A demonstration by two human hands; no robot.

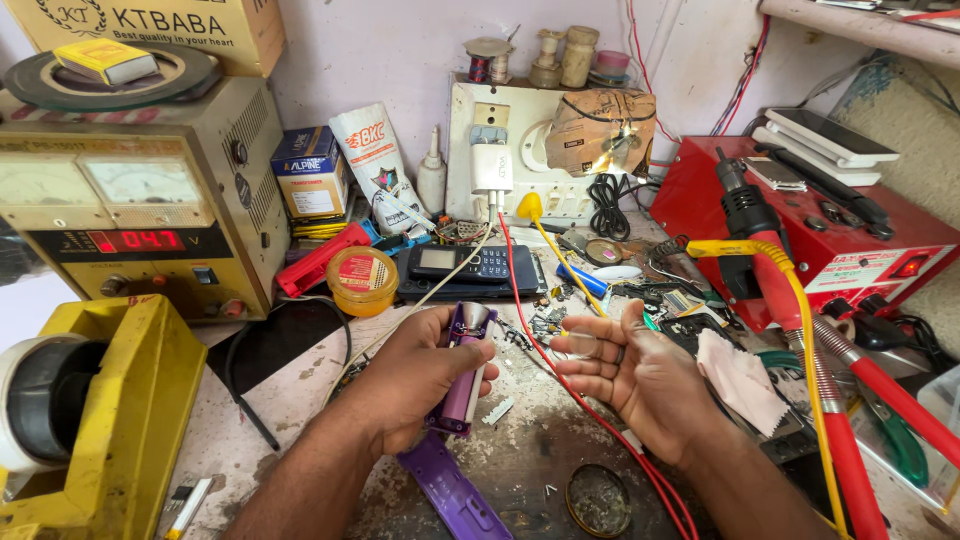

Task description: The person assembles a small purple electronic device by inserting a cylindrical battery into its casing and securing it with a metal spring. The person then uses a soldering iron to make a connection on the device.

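Head view, using the power supply (140, 190) as landmark: big yellow-beige bench unit with meters and a red readout at far left of the desk (300, 400). Red station box (830, 240) sits well to its right across the desk, hot-air handle and red/yellow hoses draped over it. Yellow tape dispenser (110, 420) just below the supply. White socket board (510, 150) to its right against the wall, charger plugged in. Keypad phone (470, 265) lies right of the supply, with the amber jar (362, 280) between them. Left hand (420, 385), right of and below the supply, is wrapped around a small purple torch body (462, 380), reflector end up. A loose purple cover (455, 490) lies just under that hand. Right hand (640, 375) further right, half open, fingertips pinching what looks like a small clear lens (580, 345); hard to tell exactly. Judgement: torch is opened up, mid-strip or refit. Next move needs fine alignment of the small part to the head, steady grip.
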